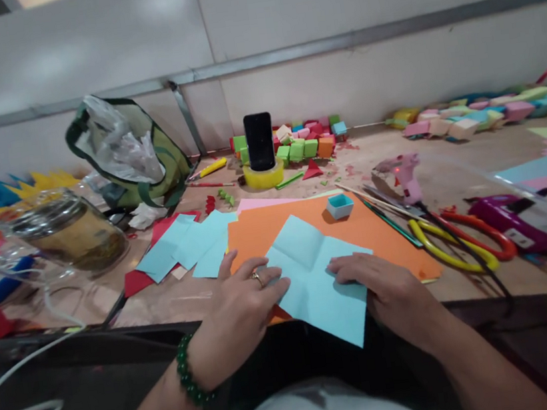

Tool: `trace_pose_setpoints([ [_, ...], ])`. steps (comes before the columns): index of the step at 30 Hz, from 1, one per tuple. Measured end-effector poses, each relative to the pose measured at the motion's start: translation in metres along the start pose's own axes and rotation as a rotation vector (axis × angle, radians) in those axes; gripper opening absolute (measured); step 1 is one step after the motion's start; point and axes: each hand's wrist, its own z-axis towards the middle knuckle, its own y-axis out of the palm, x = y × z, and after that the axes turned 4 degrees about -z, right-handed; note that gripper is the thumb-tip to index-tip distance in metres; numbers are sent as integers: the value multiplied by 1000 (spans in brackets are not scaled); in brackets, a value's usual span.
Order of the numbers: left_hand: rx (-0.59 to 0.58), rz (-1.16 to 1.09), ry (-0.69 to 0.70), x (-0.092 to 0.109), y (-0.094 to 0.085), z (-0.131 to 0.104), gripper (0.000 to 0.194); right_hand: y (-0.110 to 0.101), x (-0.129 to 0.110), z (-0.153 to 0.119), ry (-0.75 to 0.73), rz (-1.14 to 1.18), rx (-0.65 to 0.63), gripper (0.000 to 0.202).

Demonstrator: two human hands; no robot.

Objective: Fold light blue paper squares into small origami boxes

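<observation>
A creased sheet of light blue paper (309, 287) lies tilted over the orange paper, its lower corner past the table's front edge. My left hand (246, 303) has its fingertips on the sheet's left edge, with the little finger spread away; the thumb is hidden. Fingers bent, my right hand (385, 284) grips the sheet's right side, its thumb out of sight beneath. Just beyond the sheet, a small open blue paper box (340, 206) sits on the orange paper (256, 224). More blue paper pieces (182, 244) are at the left.
Yellow-handled scissors (453, 245), a pink glue gun (404, 174) and a purple device (528, 222) lie right. A phone (260, 141) stands in a yellow tape roll (264, 175) before colourful paper cubes (303, 144). Leftward are a jar (70, 232) and a green bag (166, 155).
</observation>
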Motion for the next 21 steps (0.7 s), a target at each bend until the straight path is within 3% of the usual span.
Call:
trace_pose_setpoints([
  [7,-114,-104,-52,-2,3,-1,37,-8,-5,1,68,22,-175,37],
  [12,-127,-158,-109,-3,-6,-1,30,-10,-4,1,17,-27,-159,35],
  [17,-87,-330,-91,4,-15,1,18,-15,-6,-3,65,4,-145,41],
  [21,-110,-501,-148,-3,-12,2,30,-20,-4,-7,93,115,-179,33],
])
